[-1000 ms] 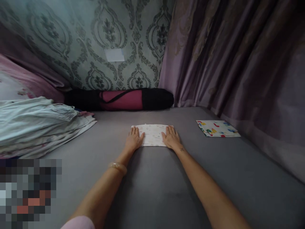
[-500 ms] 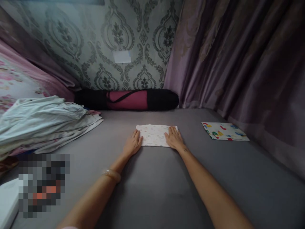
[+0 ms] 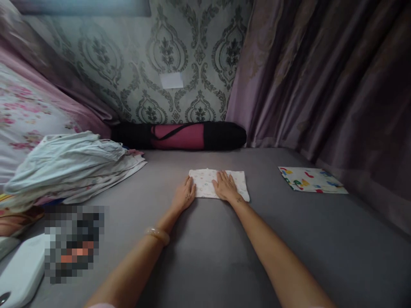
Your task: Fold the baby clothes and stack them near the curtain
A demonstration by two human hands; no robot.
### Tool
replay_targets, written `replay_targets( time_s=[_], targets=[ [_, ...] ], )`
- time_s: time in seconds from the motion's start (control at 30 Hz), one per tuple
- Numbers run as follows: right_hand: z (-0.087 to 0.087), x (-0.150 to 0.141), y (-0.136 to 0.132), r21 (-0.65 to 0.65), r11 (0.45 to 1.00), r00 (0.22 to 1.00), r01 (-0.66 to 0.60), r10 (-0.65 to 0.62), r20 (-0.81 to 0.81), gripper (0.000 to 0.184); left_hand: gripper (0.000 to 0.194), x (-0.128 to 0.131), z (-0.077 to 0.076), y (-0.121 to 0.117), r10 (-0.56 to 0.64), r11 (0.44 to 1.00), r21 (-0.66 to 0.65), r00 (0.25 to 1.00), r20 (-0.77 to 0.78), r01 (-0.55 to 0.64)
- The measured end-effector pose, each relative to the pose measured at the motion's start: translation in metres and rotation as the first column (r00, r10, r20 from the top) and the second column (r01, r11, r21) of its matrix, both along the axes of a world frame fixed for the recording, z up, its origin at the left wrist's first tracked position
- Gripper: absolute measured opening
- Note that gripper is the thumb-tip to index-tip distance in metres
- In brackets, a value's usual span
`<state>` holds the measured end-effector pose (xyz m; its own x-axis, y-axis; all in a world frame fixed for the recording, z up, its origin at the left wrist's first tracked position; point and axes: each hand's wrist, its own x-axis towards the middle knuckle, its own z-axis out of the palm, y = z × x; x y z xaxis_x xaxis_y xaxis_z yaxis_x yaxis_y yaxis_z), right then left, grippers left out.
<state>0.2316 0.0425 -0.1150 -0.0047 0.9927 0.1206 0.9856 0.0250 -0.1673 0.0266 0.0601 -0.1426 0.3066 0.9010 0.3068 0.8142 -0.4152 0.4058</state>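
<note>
A small folded white cloth (image 3: 239, 182) with a faint print lies flat on the grey bed surface (image 3: 212, 252). My left hand (image 3: 184, 196) rests at the cloth's left edge, fingers flat and together, a pale bangle on that wrist. Fingers stretched out, my right hand (image 3: 225, 187) presses flat on the middle of the cloth. Neither hand grips anything.
A second folded cloth (image 3: 311, 179) with bright coloured shapes lies to the right, near the purple curtain (image 3: 337, 94). A pile of pale clothes (image 3: 73, 164) sits at the left. A black and pink rolled bag (image 3: 180, 135) lies against the patterned wall. A white object (image 3: 22, 273) sits bottom left.
My right hand has slid left from the cloth's right edge to its middle. My left hand has drawn back to the left edge. The view has shifted left.
</note>
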Motion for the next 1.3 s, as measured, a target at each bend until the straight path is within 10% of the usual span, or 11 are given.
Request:
replay_targets(
  time_s=[0.5,0.97,1.3],
  targets=[
    [-0.003,-0.051,0.017,0.006,0.997,0.996,-0.075,0.075,-0.058,0.059,0.038,-0.004,-0.002,0.006,0.014,1.0,-0.002,0.968,0.252,-0.014],
    [-0.001,-0.105,0.022,0.058,0.978,0.969,-0.199,0.205,-0.135,0.056,0.035,-0.011,0.004,0.008,0.25,0.963,-0.027,0.848,0.468,-0.269],
    [0.01,-0.048,-0.003,0.211,0.972,0.938,-0.108,0.17,-0.303,0.05,0.021,-0.013,-0.005,0.012,0.223,0.965,0.082,0.946,0.235,-0.248]
  ],
)
